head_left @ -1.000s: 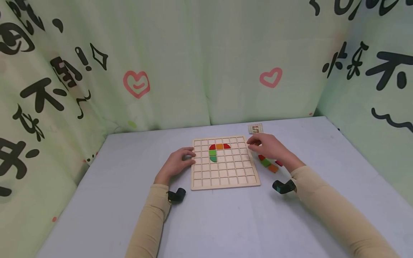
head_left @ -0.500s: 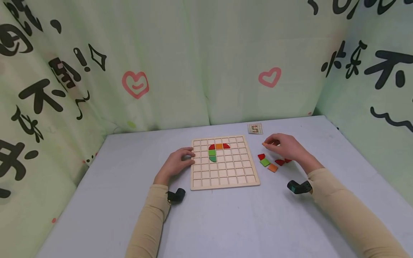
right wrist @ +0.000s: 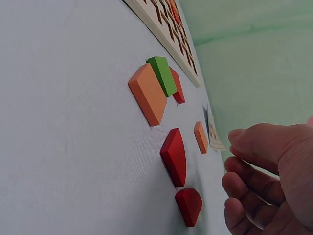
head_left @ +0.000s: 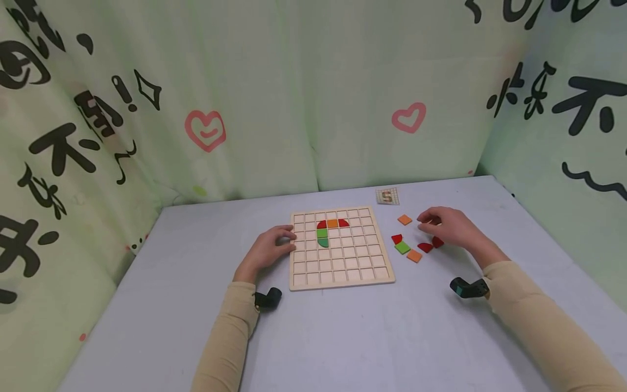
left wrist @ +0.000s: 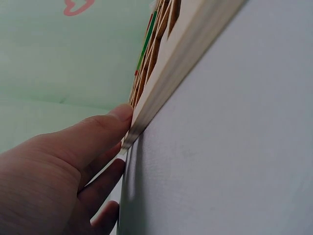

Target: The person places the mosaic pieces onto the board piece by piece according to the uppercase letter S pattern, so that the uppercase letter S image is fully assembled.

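Note:
A wooden grid board (head_left: 343,274) lies on the table with red, orange, green and teal pieces set in its upper squares. My left hand (head_left: 269,245) touches its left edge; the left wrist view shows the thumb (left wrist: 122,113) against the rim, fingers fairly straight. My right hand (head_left: 453,226) hovers right of the board, fingers loosely bent and holding nothing. An orange square (head_left: 404,219) lies just left of it. Below are two red rounded pieces (right wrist: 174,157), another red piece (head_left: 397,238), a green square (head_left: 403,247) and a second orange square (head_left: 414,256).
A small card with a grid pattern (head_left: 387,196) lies behind the board near the table's back edge. Green curtains (head_left: 313,98) with hearts and black lettering hang around the table (head_left: 343,337).
My right hand has moved right from the board's right edge. Half a second ago it pinched an orange square, which now lies released on the table. The left hand has stayed put.

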`<state>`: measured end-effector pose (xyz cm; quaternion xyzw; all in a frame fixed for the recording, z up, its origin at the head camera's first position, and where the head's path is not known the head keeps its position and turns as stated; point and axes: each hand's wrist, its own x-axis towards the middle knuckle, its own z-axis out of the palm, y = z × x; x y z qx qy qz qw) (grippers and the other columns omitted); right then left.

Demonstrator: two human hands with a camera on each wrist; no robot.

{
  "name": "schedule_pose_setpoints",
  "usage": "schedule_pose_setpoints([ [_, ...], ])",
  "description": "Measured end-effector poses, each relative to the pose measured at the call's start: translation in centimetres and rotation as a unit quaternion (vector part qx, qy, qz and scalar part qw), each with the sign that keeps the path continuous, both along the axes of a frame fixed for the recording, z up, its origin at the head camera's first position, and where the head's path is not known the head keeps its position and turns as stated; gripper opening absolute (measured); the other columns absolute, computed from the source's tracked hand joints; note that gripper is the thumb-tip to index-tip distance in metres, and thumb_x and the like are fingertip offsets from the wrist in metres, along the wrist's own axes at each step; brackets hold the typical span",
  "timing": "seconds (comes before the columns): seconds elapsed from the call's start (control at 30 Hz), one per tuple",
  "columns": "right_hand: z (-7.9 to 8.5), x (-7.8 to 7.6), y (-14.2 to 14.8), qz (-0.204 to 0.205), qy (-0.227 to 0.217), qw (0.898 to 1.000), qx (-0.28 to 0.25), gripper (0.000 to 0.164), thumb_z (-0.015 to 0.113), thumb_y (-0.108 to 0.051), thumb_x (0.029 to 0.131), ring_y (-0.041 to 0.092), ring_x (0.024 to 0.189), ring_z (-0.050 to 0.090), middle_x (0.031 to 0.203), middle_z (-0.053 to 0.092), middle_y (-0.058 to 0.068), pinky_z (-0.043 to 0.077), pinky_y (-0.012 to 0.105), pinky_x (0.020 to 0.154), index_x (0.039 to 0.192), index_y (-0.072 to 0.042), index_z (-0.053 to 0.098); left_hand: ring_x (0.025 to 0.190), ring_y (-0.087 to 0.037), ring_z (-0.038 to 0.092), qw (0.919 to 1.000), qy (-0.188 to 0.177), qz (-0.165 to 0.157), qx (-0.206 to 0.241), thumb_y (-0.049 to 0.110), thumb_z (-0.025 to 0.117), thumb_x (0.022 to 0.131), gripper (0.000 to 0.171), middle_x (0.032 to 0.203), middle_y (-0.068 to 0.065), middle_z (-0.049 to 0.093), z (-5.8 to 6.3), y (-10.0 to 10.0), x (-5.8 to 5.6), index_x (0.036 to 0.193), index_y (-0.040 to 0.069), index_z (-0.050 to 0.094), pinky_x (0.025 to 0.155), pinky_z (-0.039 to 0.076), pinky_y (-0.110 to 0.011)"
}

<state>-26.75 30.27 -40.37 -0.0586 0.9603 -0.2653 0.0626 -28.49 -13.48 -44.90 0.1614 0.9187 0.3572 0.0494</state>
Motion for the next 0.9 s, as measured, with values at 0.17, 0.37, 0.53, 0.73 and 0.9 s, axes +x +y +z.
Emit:
schedule_pose_setpoints([
  [0.17,-0.3,0.1,0.5,-0.002,-0.007,1.0,0.001,0.04,0.064,-0.025,0.097,0.031,0.097,0.058,0.114,0.064,0.023,0.058,0.037,0.078,0.126,0.002,0.061,0.146,-0.031,0.039,1.0,-0.005,0.005,-0.001,0.019,0.072,0.093,0.029,0.15,-0.01,0.052,-0.1,0.0,0.1,0.118,0.006,0.071,0.123,0.03,-0.047],
  [0.37,-0.6,0.3,0.9,-0.002,-0.013,1.0,0.004,0.041,0.064,-0.026,0.097,0.03,0.096,0.059,0.113,0.064,0.022,0.058,0.041,0.08,0.126,0.002,0.061,0.146,-0.032,0.04,1.0,-0.001,0.001,0.007,0.018,0.071,0.093,0.029,0.15,-0.011,0.052,0.0,0.0,0.2,0.118,0.005,0.07,0.122,0.03,-0.048],
  [0.53,-0.8,0.4,1.0,0.002,-0.015,1.0,0.006,0.041,0.065,-0.025,0.096,0.028,0.092,0.059,0.11,0.065,0.021,0.058,0.04,0.079,0.125,0.003,0.061,0.142,-0.035,0.044,0.9996,0.023,-0.007,0.015,0.018,0.071,0.092,0.026,0.146,-0.013,0.056,0.1,0.0,0.5,0.115,0.005,0.071,0.119,0.034,-0.05],
  [0.73,-1.0,0.4,1.1,0.005,-0.012,1.0,0.005,0.04,0.065,-0.025,0.096,0.026,0.091,0.059,0.107,0.066,0.02,0.058,0.038,0.078,0.124,0.004,0.061,0.145,-0.033,0.041,0.9999,0.007,-0.005,0.012,0.018,0.071,0.093,0.028,0.149,-0.012,0.053,0.0,0.0,0.2,0.118,0.005,0.071,0.122,0.032,-0.048],
  [0.9,-1.3,0.3,1.2,0.005,-0.011,1.0,0.005,0.04,0.065,-0.024,0.096,0.028,0.093,0.059,0.109,0.065,0.021,0.058,0.042,0.081,0.125,0.004,0.061,0.145,-0.032,0.041,1.0,0.0,0.001,0.001,0.018,0.072,0.093,0.029,0.15,-0.011,0.053,-0.1,0.0,0.1,0.119,0.005,0.07,0.122,0.031,-0.047],
])
